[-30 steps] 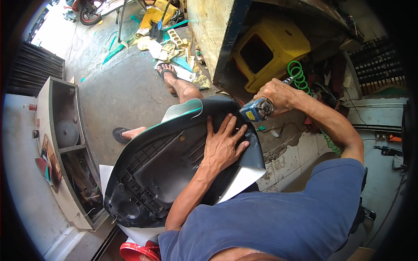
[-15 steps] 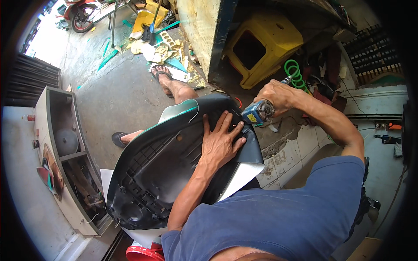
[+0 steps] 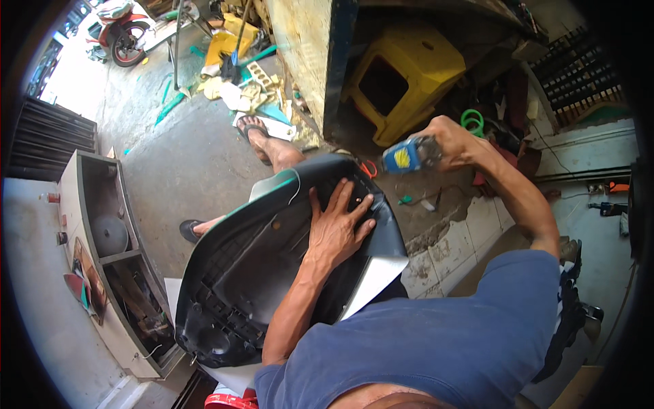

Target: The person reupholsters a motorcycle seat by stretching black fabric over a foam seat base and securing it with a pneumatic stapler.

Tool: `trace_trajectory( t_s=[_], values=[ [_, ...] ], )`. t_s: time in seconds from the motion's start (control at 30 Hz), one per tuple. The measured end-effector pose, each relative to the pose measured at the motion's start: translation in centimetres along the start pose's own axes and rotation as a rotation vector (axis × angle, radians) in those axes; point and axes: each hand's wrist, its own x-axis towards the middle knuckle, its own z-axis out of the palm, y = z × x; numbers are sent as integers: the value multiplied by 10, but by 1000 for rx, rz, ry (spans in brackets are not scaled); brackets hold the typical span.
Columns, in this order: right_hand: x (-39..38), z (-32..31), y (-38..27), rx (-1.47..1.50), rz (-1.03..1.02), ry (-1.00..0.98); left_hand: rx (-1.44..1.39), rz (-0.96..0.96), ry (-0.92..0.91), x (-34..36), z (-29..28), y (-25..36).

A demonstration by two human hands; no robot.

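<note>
Your left hand lies flat, palm down and fingers spread, on the black underside of the upturned motorcycle seat; grip released, pressing and not clasping. The seat rests across your lap, its wide end near and left, its narrow end far, just under your fingertips. Your right hand is raised to the right of the seat, clear of it, grip clenched around a blue power tool with a yellow patch on its side. The tool's front end points left toward the seat's far edge, near it but apart. Your sandalled feet stand on the concrete floor beyond the seat. A yellow plastic stool sits far, behind the tool. A grey cabinet stands at left.
</note>
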Motion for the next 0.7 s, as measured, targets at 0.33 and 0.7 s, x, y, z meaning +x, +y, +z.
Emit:
trace_trajectory(
  t_s=[0.33,0.7],
  values=[
    [123,-221,37,-655,178,759,85,94,-52,5,3,0],
    [287,-241,91,-618,553,736,74,30,-50,-12,-2,-2]
  ],
)
